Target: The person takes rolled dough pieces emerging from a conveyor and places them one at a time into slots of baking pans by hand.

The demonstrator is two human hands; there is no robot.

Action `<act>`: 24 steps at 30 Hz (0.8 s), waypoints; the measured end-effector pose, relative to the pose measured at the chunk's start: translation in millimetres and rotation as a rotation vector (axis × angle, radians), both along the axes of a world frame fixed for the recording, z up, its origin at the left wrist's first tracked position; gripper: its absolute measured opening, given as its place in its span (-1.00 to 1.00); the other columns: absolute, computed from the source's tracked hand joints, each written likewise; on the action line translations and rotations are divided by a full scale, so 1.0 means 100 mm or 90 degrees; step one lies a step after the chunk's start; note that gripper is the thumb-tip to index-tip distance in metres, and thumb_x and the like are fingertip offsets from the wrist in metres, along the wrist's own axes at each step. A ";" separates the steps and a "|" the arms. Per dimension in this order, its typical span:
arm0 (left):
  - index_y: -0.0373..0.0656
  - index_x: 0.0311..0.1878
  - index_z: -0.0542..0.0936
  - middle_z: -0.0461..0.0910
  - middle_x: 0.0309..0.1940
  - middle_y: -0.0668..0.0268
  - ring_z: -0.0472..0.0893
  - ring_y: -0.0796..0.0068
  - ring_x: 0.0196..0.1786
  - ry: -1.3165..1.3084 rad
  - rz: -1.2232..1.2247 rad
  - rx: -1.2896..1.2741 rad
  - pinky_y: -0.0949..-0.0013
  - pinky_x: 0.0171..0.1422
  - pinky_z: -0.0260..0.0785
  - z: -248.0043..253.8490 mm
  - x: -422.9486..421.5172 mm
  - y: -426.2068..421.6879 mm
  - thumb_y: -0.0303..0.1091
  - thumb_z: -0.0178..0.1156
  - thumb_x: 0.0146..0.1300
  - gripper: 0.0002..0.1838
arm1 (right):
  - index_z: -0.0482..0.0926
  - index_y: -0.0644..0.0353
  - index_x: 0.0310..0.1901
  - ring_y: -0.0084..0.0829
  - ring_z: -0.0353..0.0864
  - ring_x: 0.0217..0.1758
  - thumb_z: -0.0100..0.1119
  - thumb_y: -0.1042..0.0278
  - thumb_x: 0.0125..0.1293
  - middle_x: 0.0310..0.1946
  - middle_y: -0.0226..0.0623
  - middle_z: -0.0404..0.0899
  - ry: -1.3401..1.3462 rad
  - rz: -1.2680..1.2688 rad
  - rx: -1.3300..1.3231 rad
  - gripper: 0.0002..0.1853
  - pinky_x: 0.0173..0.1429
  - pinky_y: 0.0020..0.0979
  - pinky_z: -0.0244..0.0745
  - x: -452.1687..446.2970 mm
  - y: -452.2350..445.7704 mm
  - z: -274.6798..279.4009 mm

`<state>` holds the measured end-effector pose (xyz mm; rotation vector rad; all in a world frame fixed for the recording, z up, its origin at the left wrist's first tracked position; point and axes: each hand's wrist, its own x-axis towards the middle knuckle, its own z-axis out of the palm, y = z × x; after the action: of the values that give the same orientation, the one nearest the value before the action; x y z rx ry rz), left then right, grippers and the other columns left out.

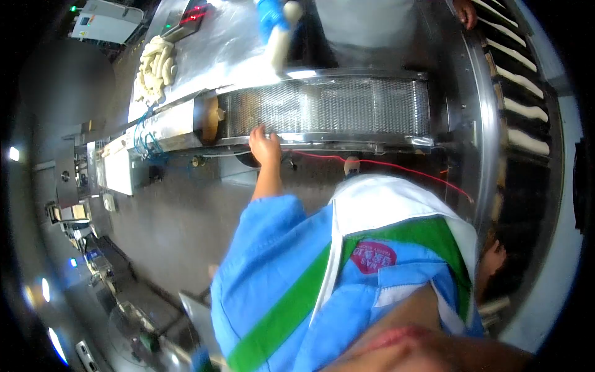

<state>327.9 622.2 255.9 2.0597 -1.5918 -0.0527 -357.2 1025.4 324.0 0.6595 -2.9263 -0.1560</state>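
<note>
My left hand (264,147) rests at the near edge of the metal mesh conveyor (353,106), its fingers apart and nothing in it. Low on the right, my right hand (493,257) is partly in shadow beside the dark trays, with its fingers somewhat apart and no object visible in them. Long white dough strips (524,108) lie in the grooves of the trays (527,167). Beyond the conveyor, a co-worker's blue-gloved hand (271,20) is at a pale dough roll (279,49), blurred by motion.
A heap of dough pieces (155,67) lies on the steel table (220,37), near a scale with red digits (193,13). Another bare hand of a person (465,13) is at the upper right. A red cable (396,166) runs below the conveyor.
</note>
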 end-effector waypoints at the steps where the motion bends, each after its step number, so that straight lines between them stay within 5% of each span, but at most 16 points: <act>1: -0.21 -0.07 0.53 0.48 0.01 0.07 0.42 0.04 0.08 0.020 0.022 0.020 0.13 0.21 0.23 0.11 -0.03 0.01 -0.37 0.21 -0.08 -0.59 | 0.45 0.26 0.08 -0.05 0.33 0.22 -0.19 -0.25 0.31 0.16 0.02 0.35 0.012 0.014 0.013 -0.33 0.21 -0.11 0.34 -0.03 0.03 -0.07; 12: -0.20 0.05 0.46 0.44 0.07 0.08 0.39 0.06 0.14 -0.082 0.092 0.034 0.15 0.23 0.23 0.29 0.41 -0.28 -0.39 0.27 -0.08 -0.48 | 0.47 0.23 0.06 -0.04 0.39 0.15 -0.18 -0.21 0.33 0.12 -0.01 0.38 0.040 0.011 -0.059 -0.38 0.17 -0.15 0.36 0.33 -0.26 0.14; 15: -0.18 0.13 0.44 0.48 0.05 0.10 0.49 0.17 0.06 -0.053 0.086 0.154 0.19 0.17 0.31 0.48 0.50 -0.50 -0.34 0.20 0.10 -0.52 | 0.54 0.25 -0.02 -0.04 0.38 0.14 -0.18 -0.19 0.34 0.07 0.01 0.43 0.020 0.049 -0.092 -0.40 0.21 -0.12 0.28 0.33 -0.12 0.07; 18: -0.09 0.22 0.35 0.37 0.18 0.13 0.37 0.23 0.21 -0.256 -0.066 0.153 0.18 0.26 0.26 0.40 0.63 -0.66 -0.18 0.00 0.24 -0.52 | 0.46 0.17 0.10 -0.06 0.30 0.24 -0.15 -0.17 0.33 0.19 -0.02 0.33 0.067 0.011 -0.017 -0.42 0.28 -0.16 0.21 0.70 -0.31 0.40; 20: -0.04 0.28 0.29 0.30 0.26 0.16 0.29 0.27 0.31 -0.362 -0.126 0.160 0.18 0.31 0.23 0.35 0.69 -0.76 -0.06 -0.14 0.34 -0.50 | 0.36 0.06 0.20 -0.15 0.18 0.34 -0.14 -0.20 0.31 0.28 -0.15 0.21 0.018 -0.089 0.013 -0.41 0.33 0.07 0.03 0.78 -0.34 0.47; 24: 0.04 0.30 0.27 0.25 0.32 0.33 0.19 0.25 0.37 -0.378 -0.132 0.355 0.18 0.34 0.20 0.52 0.65 -1.07 -0.06 0.02 0.25 -0.44 | 0.30 0.05 0.24 -0.18 0.04 0.41 -0.12 -0.21 0.31 0.35 -0.21 0.08 -0.030 -0.171 -0.032 -0.39 0.37 0.10 -0.08 0.97 -0.40 0.62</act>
<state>392.6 514.7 308.2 2.4623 -2.3642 0.0532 -260.3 985.4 386.2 0.2638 -3.0406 -0.0940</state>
